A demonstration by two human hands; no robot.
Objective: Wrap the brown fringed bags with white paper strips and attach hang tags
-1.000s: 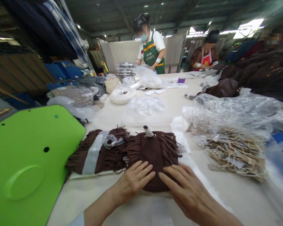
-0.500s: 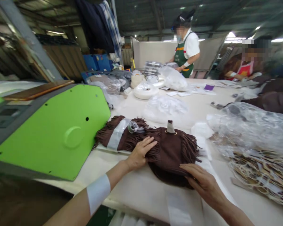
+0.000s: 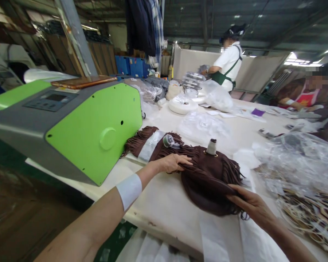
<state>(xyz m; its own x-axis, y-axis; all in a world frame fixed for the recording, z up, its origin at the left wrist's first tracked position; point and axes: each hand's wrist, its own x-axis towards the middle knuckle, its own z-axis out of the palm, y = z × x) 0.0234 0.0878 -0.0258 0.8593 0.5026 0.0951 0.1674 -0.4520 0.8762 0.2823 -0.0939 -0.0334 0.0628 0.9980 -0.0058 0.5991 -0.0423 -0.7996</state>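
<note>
A dark brown fringed bag (image 3: 199,193) lies on the white table in front of me. The near edge of its flap is raised, showing the smooth brown body below. My left hand (image 3: 175,162) pinches the flap at its left edge. On the right corner, my right hand (image 3: 244,198) grips the same flap between thumb and fingers. A pale wrapped piece (image 3: 211,147) stands up between two metal eyelets on top of the bag. Touching it on the left is a second brown fringed bag (image 3: 160,149) with a white band around it and a small wrapped roll on top.
A green and grey machine (image 3: 98,134) stands close on the left. Clear plastic bags (image 3: 300,153) and a heap of corded tags (image 3: 308,214) lie to the right. Farther back are a white tape roll (image 3: 183,104) and plastic-wrapped goods. Two people work across the table.
The flap's near edge has come up off the bag body, with both hands now holding it. My view has swung left, so more of the machine shows.
</note>
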